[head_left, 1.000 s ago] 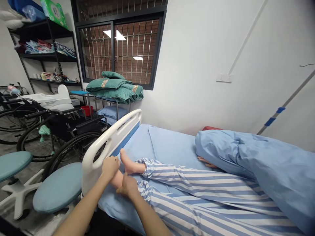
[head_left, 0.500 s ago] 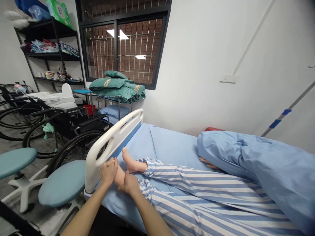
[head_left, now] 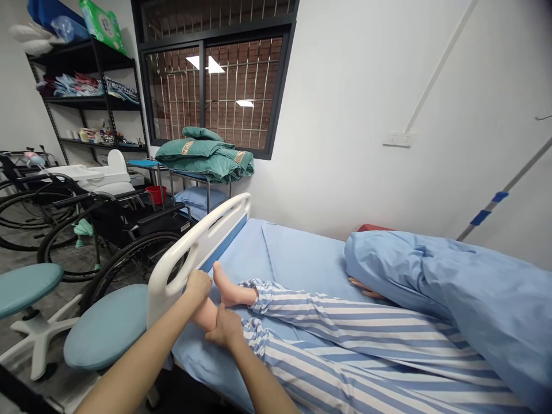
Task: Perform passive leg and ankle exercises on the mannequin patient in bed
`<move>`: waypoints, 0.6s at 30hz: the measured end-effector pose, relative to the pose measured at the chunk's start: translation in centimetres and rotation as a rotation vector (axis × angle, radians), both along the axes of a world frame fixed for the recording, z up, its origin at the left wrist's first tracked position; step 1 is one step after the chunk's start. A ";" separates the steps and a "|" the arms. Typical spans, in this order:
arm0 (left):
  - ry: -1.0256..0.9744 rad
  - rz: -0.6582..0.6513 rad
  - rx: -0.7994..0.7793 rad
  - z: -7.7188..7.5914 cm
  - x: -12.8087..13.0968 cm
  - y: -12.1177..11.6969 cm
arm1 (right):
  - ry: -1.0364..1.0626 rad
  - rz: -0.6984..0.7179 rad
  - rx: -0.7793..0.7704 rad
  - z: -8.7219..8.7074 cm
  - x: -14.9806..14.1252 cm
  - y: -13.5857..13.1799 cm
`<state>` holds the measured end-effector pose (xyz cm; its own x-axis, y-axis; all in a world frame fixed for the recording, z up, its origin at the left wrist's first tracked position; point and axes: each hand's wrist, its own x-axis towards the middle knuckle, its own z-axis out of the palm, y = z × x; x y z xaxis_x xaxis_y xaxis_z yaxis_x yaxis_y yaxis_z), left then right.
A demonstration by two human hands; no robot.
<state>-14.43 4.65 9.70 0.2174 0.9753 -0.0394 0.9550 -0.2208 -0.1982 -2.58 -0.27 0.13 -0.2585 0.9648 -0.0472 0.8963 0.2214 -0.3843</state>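
Someone in blue-and-white striped trousers lies on the bed, bare feet toward the footboard. On the nearer foot, my left hand is closed around the toe end, and its fingers are partly hidden. My right hand wraps the same leg at the ankle, thumb on top, just below the bunched trouser cuff. Beside it the farther foot rests on the light blue sheet, toes pointing up, untouched by either hand.
A white footboard rises close to my left hand. Two round stools and wheelchairs stand to the left. A blue quilt covers the person's upper part at right. Folded green bedding sits beneath the window.
My left hand has shifted slightly up and right at the toe end, with the forefoot tipped toward the shin, and its forearm has risen. The right hand stays at the ankle.
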 end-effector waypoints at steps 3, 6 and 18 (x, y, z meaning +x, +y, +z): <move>0.004 -0.014 -0.016 -0.5 0.4 0.5 | -0.005 -0.008 0.006 -0.1 0.0 0.1; -0.022 -0.004 0.008 -1.0 0.6 0.3 | -0.005 -0.019 -0.005 0.0 0.0 0.2; -0.358 0.257 0.446 -3.4 -0.1 -3.1 | -0.025 -0.021 -0.061 0.4 0.1 0.0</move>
